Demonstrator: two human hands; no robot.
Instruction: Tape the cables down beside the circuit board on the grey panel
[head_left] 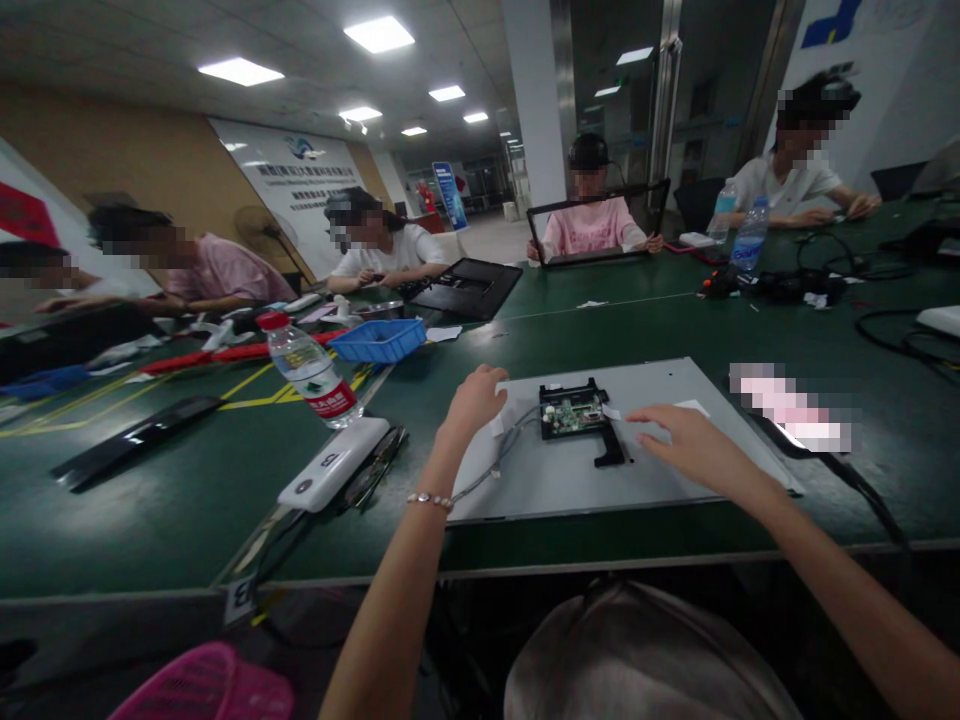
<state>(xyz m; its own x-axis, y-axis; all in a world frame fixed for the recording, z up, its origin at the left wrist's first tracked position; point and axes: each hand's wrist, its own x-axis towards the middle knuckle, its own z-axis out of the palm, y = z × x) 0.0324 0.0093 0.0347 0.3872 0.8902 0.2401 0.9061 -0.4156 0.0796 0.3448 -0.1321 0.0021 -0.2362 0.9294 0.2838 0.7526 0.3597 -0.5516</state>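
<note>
A flat grey display panel (540, 488) lies back side up on the green table in front of me. On it sits a black bracket (611, 445) with a small green circuit board (574, 415); a grey cable (499, 460) runs from the board toward the left edge. My left hand (478, 400) is at the panel's far left corner, fingers loosely bent; whether they touch it is unclear. Over the panel's right part, my right hand (679, 440) has thumb and fingers apart, holding nothing visible. Its fingertips are close to a white strip (611, 412) beside the board.
Left of the panel are a white power bank (337, 465), a water bottle (311, 375), a blue tray (382, 341) and a black strip-shaped part (139, 440). A phone-like device (795, 410) with a cable lies right. Across the table, a person holds a black frame (600, 258); others sit nearby.
</note>
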